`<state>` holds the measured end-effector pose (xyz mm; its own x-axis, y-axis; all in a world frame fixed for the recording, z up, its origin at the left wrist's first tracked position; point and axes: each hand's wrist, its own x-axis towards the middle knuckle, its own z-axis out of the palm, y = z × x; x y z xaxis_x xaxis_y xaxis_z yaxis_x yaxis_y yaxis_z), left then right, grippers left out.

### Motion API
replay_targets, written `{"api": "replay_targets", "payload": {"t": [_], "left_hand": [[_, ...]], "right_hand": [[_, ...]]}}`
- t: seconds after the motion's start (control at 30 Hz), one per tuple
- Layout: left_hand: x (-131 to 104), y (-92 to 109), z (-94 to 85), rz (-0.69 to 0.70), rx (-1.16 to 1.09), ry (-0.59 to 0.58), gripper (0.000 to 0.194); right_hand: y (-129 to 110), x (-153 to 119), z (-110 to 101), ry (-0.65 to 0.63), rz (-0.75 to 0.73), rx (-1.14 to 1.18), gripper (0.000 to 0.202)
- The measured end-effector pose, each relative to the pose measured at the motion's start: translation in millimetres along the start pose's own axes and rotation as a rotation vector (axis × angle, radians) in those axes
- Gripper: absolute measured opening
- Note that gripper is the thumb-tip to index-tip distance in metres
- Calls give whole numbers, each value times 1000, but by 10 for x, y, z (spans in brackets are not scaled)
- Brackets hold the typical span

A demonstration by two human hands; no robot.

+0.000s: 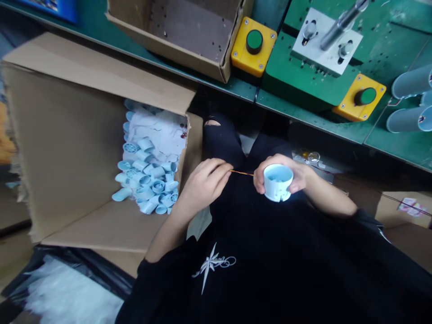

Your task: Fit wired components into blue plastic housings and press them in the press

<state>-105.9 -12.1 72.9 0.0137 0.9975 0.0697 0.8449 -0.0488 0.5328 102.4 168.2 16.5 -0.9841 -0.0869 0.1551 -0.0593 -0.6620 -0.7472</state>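
Above my lap, my right hand is wrapped round a light blue plastic cup-shaped housing, its open end tilted up toward me. A notch shows in its lower rim; the details inside are blurred. A thin twisted red and yellow wire stretches from behind the housing to my left hand, which pinches its end between thumb and fingers. Left of that hand, a large cardboard box holds a heap of similar light blue housings beside crumpled white sheeting.
On the green bench stand a press fixture with a metal plate, a yellow button box on its left and another yellow button box on its right. Blue cylinders lie at the right; a shallow carton sits at the back.
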Motion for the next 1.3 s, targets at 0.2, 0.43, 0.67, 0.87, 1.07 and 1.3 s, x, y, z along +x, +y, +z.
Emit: {"api": "replay_targets", "payload": {"t": [0.2, 0.43, 0.67, 0.87, 1.07, 1.3], "left_hand": [[-12, -4, -52, 78, -20, 62, 26], [-38, -34, -123, 59, -207, 267, 27], [55, 181, -55, 186, -351, 389, 24], [130, 251, 20, 160, -151, 342, 18], [100, 239, 31, 150, -105, 356, 19], [118, 234, 75, 139, -156, 390, 26]], "right_hand": [[-98, -127, -137, 95, -45, -169, 56], [-293, -177, -82, 368, -93, -904, 54], [-142, -129, 78, 524, -158, -1116, 58], [-128, -97, 118, 510, -252, -1202, 57], [-154, -106, 120, 492, -218, -1277, 55], [-104, -90, 123, 484, -252, -1261, 57]]}}
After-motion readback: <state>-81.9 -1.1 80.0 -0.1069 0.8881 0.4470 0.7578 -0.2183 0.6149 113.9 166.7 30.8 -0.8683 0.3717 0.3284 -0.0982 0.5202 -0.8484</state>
